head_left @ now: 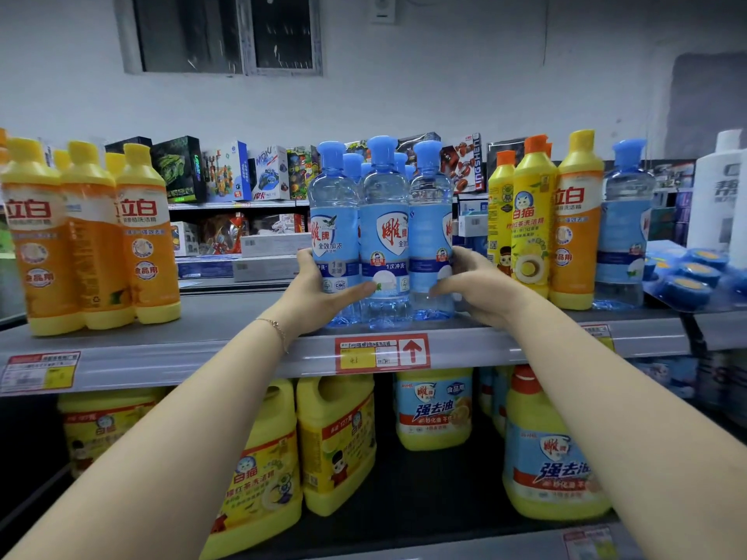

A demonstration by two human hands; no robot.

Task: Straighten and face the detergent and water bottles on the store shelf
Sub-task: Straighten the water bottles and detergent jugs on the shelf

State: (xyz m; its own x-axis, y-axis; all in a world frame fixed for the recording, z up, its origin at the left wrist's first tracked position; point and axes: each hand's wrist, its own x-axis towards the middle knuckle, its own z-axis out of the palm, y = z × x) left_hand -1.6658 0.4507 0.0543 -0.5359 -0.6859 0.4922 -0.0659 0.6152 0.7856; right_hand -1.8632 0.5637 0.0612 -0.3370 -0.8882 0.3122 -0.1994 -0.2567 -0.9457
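1. Three blue-capped bottles [384, 236] stand upright and touching at the centre of the frame, near the front edge of the shelf [226, 317]. They are clear and hold pale liquid, and more stand behind them.
2. Orange detergent bottles [97, 244] stand at the left of the frame and yellow detergent bottles [529, 228] at the right.
3. The left hand [319, 293] wraps the leftmost bottle [333, 236], thumb across its label.
4. The right hand [477, 284] curls round the rightmost bottle [430, 236], low down.

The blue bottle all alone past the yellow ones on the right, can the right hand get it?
Probably yes. The lone blue bottle stands at the open shelf front; the yellow bottles are beside it, not before it. The right hand must first release the clustered blue bottles.
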